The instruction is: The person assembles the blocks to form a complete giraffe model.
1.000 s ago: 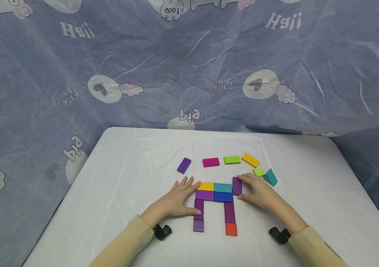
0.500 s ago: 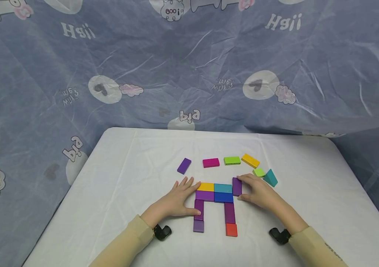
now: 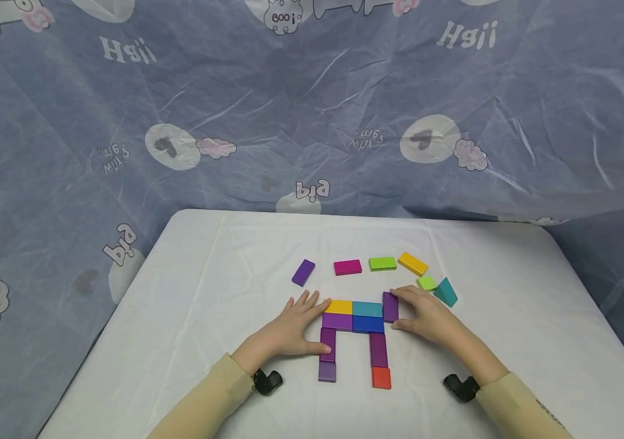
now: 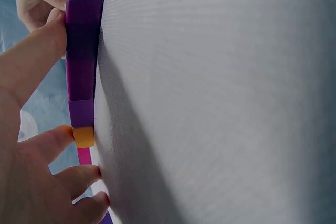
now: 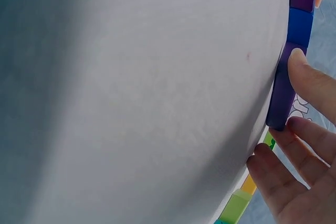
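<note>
On the white table, coloured rectangular blocks lie flat in a figure with two legs. My left hand [image 3: 292, 329] is spread beside its left side. Its index fingertip touches the yellow block [image 3: 339, 306], and its thumb rests on the upper purple leg block [image 3: 327, 345]. At the figure's upper right corner my right hand [image 3: 427, 314] holds an upright purple block [image 3: 390, 306] between thumb and index finger, against the teal block [image 3: 367, 310] and blue block [image 3: 368, 324]. In the right wrist view, the thumb lies along this purple block [image 5: 282, 90], with the index fingertip at its far end.
Behind the figure, loose blocks lie in an arc: purple [image 3: 303, 272], magenta [image 3: 347, 267], green [image 3: 382, 264] and yellow [image 3: 413, 264]. A small lime block [image 3: 426, 283] and a teal triangular block [image 3: 446, 292] sit just beyond my right hand. A patterned blue-grey sheet [image 3: 290, 91] hangs behind the table.
</note>
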The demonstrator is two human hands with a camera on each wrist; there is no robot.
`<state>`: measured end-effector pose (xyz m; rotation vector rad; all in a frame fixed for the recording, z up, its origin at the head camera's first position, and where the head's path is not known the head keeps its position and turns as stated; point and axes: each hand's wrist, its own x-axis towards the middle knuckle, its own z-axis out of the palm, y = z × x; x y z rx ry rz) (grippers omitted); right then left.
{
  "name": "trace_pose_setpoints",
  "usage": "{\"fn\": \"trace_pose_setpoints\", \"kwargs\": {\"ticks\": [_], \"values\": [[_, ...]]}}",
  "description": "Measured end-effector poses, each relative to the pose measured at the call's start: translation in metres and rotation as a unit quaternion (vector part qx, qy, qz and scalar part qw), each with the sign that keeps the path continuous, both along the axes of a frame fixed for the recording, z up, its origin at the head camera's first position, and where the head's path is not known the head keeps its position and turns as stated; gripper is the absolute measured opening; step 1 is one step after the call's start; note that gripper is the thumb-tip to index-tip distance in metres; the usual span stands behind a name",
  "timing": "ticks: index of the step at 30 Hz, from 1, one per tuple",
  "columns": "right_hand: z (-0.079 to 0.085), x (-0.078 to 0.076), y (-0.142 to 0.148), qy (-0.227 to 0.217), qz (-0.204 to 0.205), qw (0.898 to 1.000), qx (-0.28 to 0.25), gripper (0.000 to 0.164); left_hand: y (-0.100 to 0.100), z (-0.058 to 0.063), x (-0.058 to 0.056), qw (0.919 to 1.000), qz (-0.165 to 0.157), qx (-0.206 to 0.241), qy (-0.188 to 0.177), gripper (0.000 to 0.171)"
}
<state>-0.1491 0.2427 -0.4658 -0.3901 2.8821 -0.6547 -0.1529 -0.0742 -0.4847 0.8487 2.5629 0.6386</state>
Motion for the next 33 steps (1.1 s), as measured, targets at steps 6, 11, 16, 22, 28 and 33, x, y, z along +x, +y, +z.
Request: {"fn": "trace_pose_setpoints", "kwargs": {"ticks": [6,11,16,22,28,33], "values": [[0.004,-0.002,0.003,0.003,-0.009,1.0,-0.013,0.066,0.001,-0.002,-0.001,1.0,-0.001,-0.001,0.003,0.095],[0.007,-0.016,0.004,0.036,-0.027,0.998,-0.037,0.051,0.001,-0.001,-0.001,1.0,-0.002,-0.002,0.004,0.095],[0.01,-0.038,-0.003,0.053,-0.069,0.995,-0.052,0.047,0.001,-0.002,-0.001,1.0,0.0,-0.005,0.004,0.095],[0.01,-0.06,-0.017,0.043,-0.117,0.992,-0.026,0.05,0.0,-0.003,0.0,1.0,0.002,-0.001,0.001,0.095],[0.009,-0.073,-0.021,0.033,-0.104,0.994,-0.001,0.049,0.001,-0.005,0.0,0.9999,0.002,-0.01,0.004,0.096],[0.005,-0.08,-0.02,0.035,-0.069,0.997,0.008,0.044,0.001,-0.004,-0.001,0.9999,0.007,-0.015,0.0,0.096]]}}
